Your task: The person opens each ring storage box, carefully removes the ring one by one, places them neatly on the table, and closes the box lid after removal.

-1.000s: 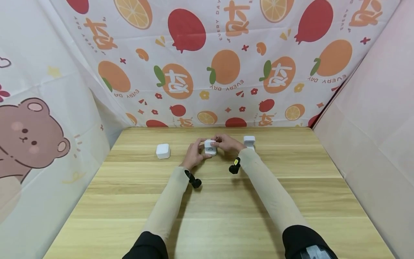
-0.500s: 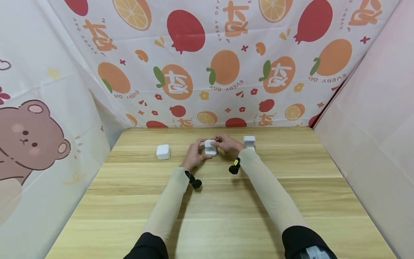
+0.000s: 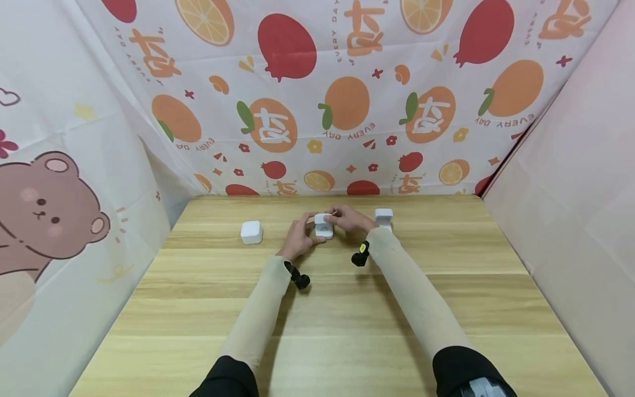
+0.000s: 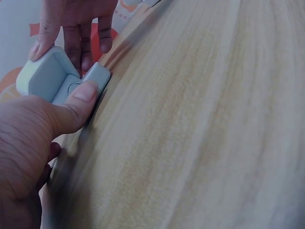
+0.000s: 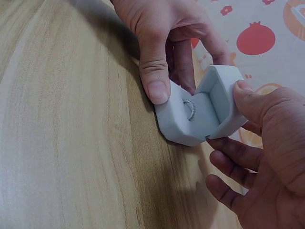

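Note:
A small white ring box (image 3: 324, 228) stands with its lid raised near the back of the table, between the two hands. In the right wrist view a silvery ring (image 5: 190, 110) with a beaded band sits in its pale lining. My left hand (image 3: 296, 238) holds the base, its thumb (image 5: 158, 91) pressed on the front edge and its fingers behind. From the other side my right hand (image 3: 350, 219) pinches the lid (image 5: 229, 98), thumb on its outer face. The right hand's other fingers (image 5: 228, 193) are loosely bent beside the hinge.
A closed white box (image 3: 251, 232) stands left of the hands. Another white box (image 3: 384, 216), its lid up, is partly hidden behind the right forearm. A fruit-printed cloth (image 3: 342, 110) hangs along the back edge of the wooden table (image 3: 337, 309).

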### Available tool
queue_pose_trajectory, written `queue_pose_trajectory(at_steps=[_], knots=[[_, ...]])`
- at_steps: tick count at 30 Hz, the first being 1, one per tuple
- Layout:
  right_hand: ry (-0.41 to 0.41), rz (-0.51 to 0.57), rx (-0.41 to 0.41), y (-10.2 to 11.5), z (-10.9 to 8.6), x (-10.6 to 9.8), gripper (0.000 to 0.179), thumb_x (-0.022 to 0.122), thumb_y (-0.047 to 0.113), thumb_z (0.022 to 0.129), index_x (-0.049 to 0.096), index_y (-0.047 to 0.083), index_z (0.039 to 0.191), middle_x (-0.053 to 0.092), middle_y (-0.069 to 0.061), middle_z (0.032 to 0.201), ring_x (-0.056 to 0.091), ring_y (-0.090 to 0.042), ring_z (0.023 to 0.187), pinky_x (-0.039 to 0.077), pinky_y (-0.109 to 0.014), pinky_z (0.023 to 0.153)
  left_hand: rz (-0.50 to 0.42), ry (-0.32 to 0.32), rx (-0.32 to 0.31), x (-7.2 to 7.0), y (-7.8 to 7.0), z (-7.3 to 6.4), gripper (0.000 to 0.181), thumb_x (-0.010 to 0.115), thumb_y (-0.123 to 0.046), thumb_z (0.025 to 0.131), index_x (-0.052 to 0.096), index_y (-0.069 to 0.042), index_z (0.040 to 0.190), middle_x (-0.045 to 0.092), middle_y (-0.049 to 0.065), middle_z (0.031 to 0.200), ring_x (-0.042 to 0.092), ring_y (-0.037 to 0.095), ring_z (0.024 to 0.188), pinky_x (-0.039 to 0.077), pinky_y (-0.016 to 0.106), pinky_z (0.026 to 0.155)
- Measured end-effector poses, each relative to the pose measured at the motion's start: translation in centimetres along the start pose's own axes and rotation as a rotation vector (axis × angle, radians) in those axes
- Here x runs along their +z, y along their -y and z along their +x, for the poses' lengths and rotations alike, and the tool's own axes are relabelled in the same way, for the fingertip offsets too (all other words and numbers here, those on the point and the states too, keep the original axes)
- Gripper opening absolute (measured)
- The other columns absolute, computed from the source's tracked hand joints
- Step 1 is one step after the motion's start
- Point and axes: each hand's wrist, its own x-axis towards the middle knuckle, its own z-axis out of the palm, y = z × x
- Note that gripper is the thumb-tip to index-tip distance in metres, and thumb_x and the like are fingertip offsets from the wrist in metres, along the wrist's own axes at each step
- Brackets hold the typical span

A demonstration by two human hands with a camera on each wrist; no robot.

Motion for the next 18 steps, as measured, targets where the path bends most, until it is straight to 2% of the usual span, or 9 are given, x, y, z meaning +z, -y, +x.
queue_pose_trajectory(at_steps=[6, 10, 14, 18], knots=[[-0.010, -0.022, -0.010, 0.08, 0.08, -0.12, 0.025, 0.049, 0.035, 0.092, 0.059, 0.019, 0.107, 0.059, -0.002, 0.113, 0.053, -0.018, 0.105, 0.040, -0.039, 0.095, -0.006, 0.006, -0.005, -0.16, -0.36, 0.12, 0.071, 0.077, -0.013, 0.067, 0.043, -0.015, 0.129, 0.054, 0.016, 0.129, 0.055, 0.028, 0.115, 0.040, 0.043, 0.100], [-0.016, 0.022, 0.014, 0.20, 0.01, -0.03, 0.025, 0.050, 0.036, 0.091, 0.059, 0.018, 0.106, 0.059, -0.002, 0.111, 0.053, -0.020, 0.105, 0.040, -0.041, 0.095, 0.006, 0.006, -0.003, -0.19, -0.33, 0.13, 0.071, 0.077, -0.013, 0.067, 0.042, -0.015, 0.129, 0.053, 0.015, 0.129, 0.055, 0.028, 0.115, 0.039, 0.043, 0.100], [-0.022, 0.060, 0.037, 0.27, -0.01, 0.04, 0.025, 0.051, 0.037, 0.090, 0.060, 0.018, 0.105, 0.060, -0.001, 0.110, 0.053, -0.021, 0.106, 0.040, -0.043, 0.096, 0.008, 0.007, -0.029, -0.14, -0.26, 0.16, 0.071, 0.078, -0.015, 0.066, 0.043, -0.018, 0.129, 0.054, 0.013, 0.129, 0.054, 0.025, 0.116, 0.038, 0.041, 0.101], [-0.002, 0.064, 0.062, 0.63, -0.19, -0.17, 0.029, 0.050, 0.037, 0.091, 0.059, 0.017, 0.109, 0.058, -0.003, 0.116, 0.051, -0.023, 0.111, 0.039, -0.044, 0.097, 0.005, 0.014, -0.042, -0.06, 0.00, 0.24, 0.073, 0.078, -0.016, 0.066, 0.042, -0.020, 0.129, 0.054, 0.013, 0.129, 0.054, 0.023, 0.116, 0.039, 0.039, 0.101]])
